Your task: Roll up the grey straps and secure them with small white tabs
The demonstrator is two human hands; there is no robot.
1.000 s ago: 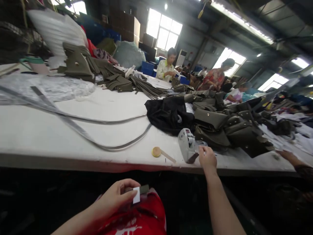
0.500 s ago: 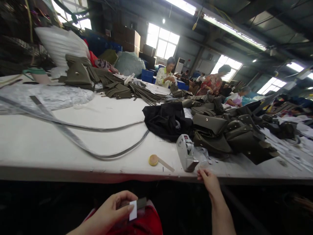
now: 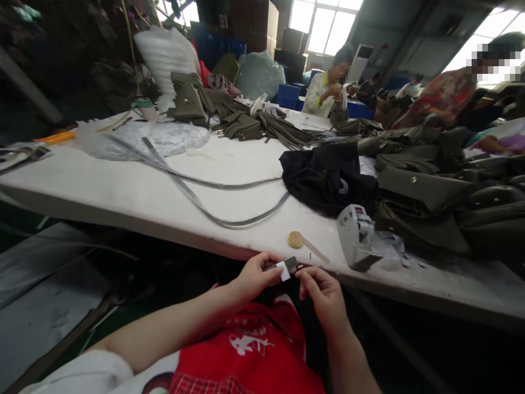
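Observation:
My left hand (image 3: 259, 273) is closed round a short dark olive strap (image 3: 290, 264), with a small white slip (image 3: 283, 271) against it under the thumb. Close by on the right, my right hand (image 3: 322, 290) pinches at the strap's end; whatever is between its fingertips is too small to make out. Both hands are in front of the table edge, above a red apron (image 3: 250, 350). On the table beyond them lies a round yellow-rimmed roll (image 3: 295, 239) with a loose tan end. A white tape dispenser (image 3: 348, 241) stands to its right.
A black cloth bundle (image 3: 324, 178) and piled olive bags (image 3: 422, 191) lie behind the dispenser. Long grey strips (image 3: 229, 223) curve across the white table (image 3: 143, 189). Clear plastic film (image 3: 164, 139) lies at the left. Co-workers (image 3: 322, 101) are across the table.
My right hand has moved left from beside the tape dispenser to the strap's end. My left hand has come up with the strap and slip. The view has turned right and down.

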